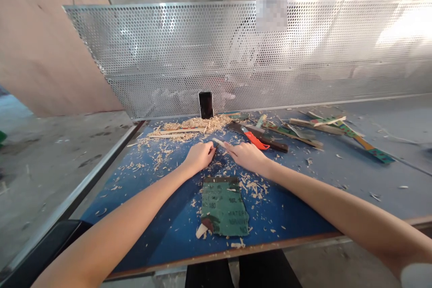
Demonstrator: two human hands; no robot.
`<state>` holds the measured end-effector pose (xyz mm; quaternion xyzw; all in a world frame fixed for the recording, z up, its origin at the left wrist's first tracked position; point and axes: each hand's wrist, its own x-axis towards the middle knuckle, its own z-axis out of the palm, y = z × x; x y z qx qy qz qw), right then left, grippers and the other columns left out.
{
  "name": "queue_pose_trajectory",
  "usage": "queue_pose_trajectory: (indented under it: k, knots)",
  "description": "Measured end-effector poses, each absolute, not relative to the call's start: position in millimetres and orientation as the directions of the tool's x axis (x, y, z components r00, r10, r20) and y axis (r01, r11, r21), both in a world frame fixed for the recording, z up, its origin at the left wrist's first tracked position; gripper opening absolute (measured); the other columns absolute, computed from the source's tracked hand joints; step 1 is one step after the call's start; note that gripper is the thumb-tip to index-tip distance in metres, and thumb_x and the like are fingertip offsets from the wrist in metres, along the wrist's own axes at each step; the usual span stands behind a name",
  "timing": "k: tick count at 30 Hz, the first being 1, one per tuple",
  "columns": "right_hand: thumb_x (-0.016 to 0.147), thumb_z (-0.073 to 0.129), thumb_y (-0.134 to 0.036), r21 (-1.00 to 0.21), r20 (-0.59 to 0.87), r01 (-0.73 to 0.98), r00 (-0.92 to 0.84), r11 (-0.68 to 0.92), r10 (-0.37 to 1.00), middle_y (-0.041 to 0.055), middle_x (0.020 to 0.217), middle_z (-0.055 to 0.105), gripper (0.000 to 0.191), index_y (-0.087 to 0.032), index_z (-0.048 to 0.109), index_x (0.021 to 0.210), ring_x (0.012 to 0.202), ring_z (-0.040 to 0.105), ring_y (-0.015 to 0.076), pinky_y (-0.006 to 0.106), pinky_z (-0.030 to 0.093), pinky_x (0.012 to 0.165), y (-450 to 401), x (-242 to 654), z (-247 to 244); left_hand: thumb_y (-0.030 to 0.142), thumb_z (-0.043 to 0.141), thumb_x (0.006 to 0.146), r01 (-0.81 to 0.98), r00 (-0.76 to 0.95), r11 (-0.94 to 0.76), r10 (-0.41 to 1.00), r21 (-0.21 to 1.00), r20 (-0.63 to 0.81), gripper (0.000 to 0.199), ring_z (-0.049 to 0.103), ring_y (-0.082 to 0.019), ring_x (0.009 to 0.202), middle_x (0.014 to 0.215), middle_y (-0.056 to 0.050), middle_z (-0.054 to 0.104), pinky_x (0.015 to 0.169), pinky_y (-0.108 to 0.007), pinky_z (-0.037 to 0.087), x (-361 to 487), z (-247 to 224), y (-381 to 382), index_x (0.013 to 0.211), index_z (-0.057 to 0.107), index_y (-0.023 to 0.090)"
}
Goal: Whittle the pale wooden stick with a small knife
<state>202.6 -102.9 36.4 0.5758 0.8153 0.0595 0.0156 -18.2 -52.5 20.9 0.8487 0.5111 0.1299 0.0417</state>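
My right hand (pixel 248 155) pinches a slim pale wooden stick (pixel 220 142), which points away to the left past the fingertips. Close beside it, my left hand (pixel 200 156) is curled shut near the stick's far end; whatever lies inside its fingers is hidden. A torn sheet of green sandpaper (pixel 224 209) rests printed side up on the blue table (pixel 145 229), nearer to me than both hands. Beyond my right hand lie an orange-handled cutter (pixel 257 140) and a knife with a dark wooden handle (pixel 275 142).
Wood shavings (pixel 199 122) are heaped at the back around an upright phone (pixel 206 105) and scattered over the tabletop. Painted wood strips (pixel 357 137) lie at the right. A perforated metal screen (pixel 189 54) borders the far edge, with a person (pixel 272 13) behind it.
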Motion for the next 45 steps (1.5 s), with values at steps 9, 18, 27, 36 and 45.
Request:
queue_pose_trajectory:
  k: [9, 18, 27, 36, 45]
  knots:
    - [0.115, 0.029, -0.03, 0.117, 0.039, 0.926, -0.365, 0.359, 0.93, 0.0168, 0.107, 0.082, 0.06, -0.022, 0.039, 0.174, 0.095, 0.079, 0.0284, 0.036, 0.056, 0.083, -110.8, 193.6, 35.6, 0.036, 0.056, 0.107, 0.865, 0.429, -0.46, 0.885, 0.202, 0.18, 0.026, 0.075, -0.026, 0.08, 0.079, -0.008, 0.076, 0.069, -0.03, 0.045, -17.2, 20.6, -51.8, 0.092, 0.073, 0.023]
    - [0.116, 0.028, -0.029, 0.134, 0.045, 0.932, -0.345, 0.336, 0.938, 0.0163, 0.107, 0.082, 0.06, -0.02, 0.038, 0.174, 0.097, 0.08, 0.0297, 0.037, 0.057, 0.083, -109.4, 193.2, 31.0, 0.032, 0.055, 0.107, 0.861, 0.439, -0.468, 0.882, 0.2, 0.174, 0.025, 0.074, -0.027, 0.081, 0.08, -0.009, 0.076, 0.071, -0.03, 0.045, -17.0, 23.0, -54.5, 0.095, 0.074, 0.022]
    - [0.118, 0.026, -0.041, 0.082, 0.05, 0.948, -0.312, 0.307, 0.949, 0.0135, 0.114, 0.082, 0.056, -0.028, 0.051, 0.167, 0.1, 0.079, 0.0281, 0.036, 0.055, 0.088, -98.1, 204.3, 36.1, 0.032, 0.054, 0.108, 0.858, 0.44, -0.469, 0.882, 0.211, 0.171, 0.027, 0.074, -0.027, 0.081, 0.079, -0.009, 0.075, 0.072, -0.031, 0.045, -17.6, 21.4, -53.3, 0.093, 0.073, 0.021]
    - [0.118, 0.029, -0.044, 0.013, 0.113, 0.959, -0.282, 0.282, 0.953, 0.0111, 0.114, 0.083, 0.054, -0.031, 0.06, 0.16, 0.1, 0.08, 0.0281, 0.034, 0.055, 0.085, -95.8, 203.3, 30.7, 0.033, 0.054, 0.109, 0.863, 0.447, -0.473, 0.879, 0.179, 0.168, 0.026, 0.075, -0.027, 0.085, 0.083, -0.009, 0.077, 0.072, -0.03, 0.045, -17.2, 21.0, -53.0, 0.094, 0.072, 0.021]
    - [0.118, 0.031, -0.043, -0.031, 0.119, 0.968, -0.243, 0.248, 0.963, 0.011, 0.115, 0.083, 0.052, -0.03, 0.065, 0.156, 0.1, 0.079, 0.0277, 0.033, 0.053, 0.083, -91.0, 202.7, 27.3, 0.033, 0.055, 0.109, 0.86, 0.445, -0.476, 0.876, 0.186, 0.184, 0.026, 0.075, -0.027, 0.087, 0.084, -0.009, 0.077, 0.075, -0.031, 0.047, -18.2, 17.4, -51.6, 0.096, 0.073, 0.021]
